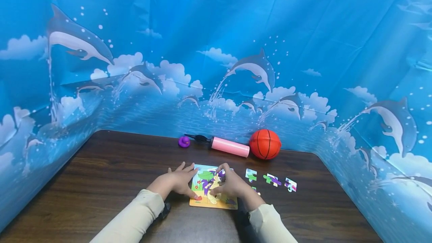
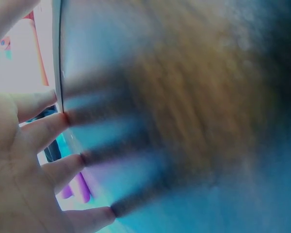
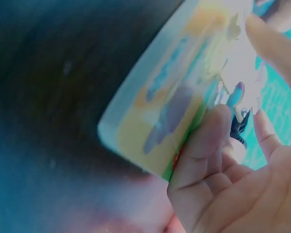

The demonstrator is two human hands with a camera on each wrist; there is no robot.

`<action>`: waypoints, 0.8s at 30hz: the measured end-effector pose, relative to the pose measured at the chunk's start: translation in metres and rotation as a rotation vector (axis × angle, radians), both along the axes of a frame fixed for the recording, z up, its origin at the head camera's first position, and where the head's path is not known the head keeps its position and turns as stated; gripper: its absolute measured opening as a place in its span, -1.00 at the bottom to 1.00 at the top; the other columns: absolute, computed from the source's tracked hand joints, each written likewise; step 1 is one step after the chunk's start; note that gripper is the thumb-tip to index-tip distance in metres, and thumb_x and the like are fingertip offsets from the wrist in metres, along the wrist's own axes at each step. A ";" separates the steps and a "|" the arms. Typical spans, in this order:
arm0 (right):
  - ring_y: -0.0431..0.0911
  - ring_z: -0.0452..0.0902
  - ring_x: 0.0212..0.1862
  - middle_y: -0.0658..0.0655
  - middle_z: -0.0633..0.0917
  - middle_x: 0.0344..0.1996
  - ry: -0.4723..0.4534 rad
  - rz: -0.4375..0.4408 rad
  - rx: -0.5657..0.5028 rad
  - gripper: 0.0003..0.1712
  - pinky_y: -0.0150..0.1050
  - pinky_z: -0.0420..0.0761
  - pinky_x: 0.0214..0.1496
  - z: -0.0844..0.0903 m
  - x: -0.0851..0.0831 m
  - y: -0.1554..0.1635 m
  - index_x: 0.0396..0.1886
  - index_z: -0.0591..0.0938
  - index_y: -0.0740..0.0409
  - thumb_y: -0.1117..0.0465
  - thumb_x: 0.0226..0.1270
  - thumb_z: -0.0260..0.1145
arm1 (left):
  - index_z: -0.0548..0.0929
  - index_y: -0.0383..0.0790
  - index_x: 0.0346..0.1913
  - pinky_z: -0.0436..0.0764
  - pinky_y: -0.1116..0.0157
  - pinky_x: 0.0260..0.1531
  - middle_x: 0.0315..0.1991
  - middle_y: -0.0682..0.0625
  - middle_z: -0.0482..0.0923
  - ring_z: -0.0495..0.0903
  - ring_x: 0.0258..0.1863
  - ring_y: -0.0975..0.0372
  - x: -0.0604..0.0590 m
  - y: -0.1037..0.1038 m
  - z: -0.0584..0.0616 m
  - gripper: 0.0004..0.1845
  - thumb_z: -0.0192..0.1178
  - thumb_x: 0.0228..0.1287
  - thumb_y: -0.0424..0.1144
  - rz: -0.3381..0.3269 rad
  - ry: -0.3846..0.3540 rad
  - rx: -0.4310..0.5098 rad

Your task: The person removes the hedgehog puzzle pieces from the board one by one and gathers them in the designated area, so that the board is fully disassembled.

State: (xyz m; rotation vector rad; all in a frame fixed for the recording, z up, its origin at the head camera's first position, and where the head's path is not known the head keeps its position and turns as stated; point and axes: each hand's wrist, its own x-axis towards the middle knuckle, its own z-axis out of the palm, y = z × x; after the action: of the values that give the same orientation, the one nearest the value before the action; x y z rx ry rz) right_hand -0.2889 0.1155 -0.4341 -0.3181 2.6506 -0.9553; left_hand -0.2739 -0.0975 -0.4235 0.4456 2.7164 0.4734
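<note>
Spreading left hand (image 1: 177, 180) along left side of puzzle (image 1: 206, 185), probably steadying it; curving right hand (image 1: 233, 183) above, unclear whether gripping.

left sleeve (image 1: 126, 220): long, cream, plain | right sleeve (image 1: 271, 224): matching cream, gathered cuff | dark wrist device (image 1: 164, 211): just beside left sleeve's cuff | fingers (image 2: 44, 130): bare

In front of me is a dark, wood-grained table (image 1: 111, 183). On it lies a puzzle (image 1: 208, 190). Right of the puzzle are four loose pieces (image 1: 272, 180), one partly hidden. Beyond the puzzle lie a purple toy (image 1: 183, 142), slightly left; a pink pump (image 1: 230, 147), slightly right; and a red ball (image 1: 265, 144), farther right.
</note>
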 end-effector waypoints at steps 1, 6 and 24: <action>-0.02 0.43 -0.29 0.11 0.48 -0.29 -0.003 -0.012 -0.028 -0.42 -0.09 0.50 -0.30 0.000 0.000 0.001 -0.09 0.30 -0.10 0.07 -0.04 0.44 | 0.18 -0.09 0.35 -0.18 -0.34 0.09 0.39 -0.07 -0.03 -0.20 0.36 -0.10 0.000 0.000 0.000 -0.01 0.29 -0.16 0.26 0.001 0.001 -0.001; -0.05 0.50 -0.40 0.12 0.58 -0.40 -0.016 -0.107 -0.248 -0.75 -0.19 0.51 -0.43 -0.003 0.000 0.007 -0.09 0.43 0.03 0.22 0.24 0.20 | 0.18 -0.09 0.35 -0.16 -0.33 0.10 0.39 -0.06 -0.02 -0.19 0.36 -0.09 -0.001 0.001 -0.003 0.01 0.29 -0.19 0.28 0.008 0.015 -0.022; -0.15 0.64 -0.29 0.14 0.69 -0.35 -0.152 -0.370 -0.605 -0.64 -0.24 0.61 -0.25 -0.006 0.015 0.137 -0.08 0.55 0.41 0.21 0.25 0.20 | 0.17 -0.11 0.35 -0.18 -0.34 0.10 0.40 -0.08 -0.04 -0.21 0.36 -0.11 -0.002 0.000 -0.002 0.03 0.30 -0.20 0.28 0.003 0.012 -0.008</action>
State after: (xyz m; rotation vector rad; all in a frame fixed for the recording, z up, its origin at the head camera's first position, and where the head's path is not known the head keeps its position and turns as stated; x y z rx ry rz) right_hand -0.2737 0.2527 -0.4404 0.1262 2.2633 -1.8157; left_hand -0.2754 -0.0978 -0.4257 0.4443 2.7301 0.4614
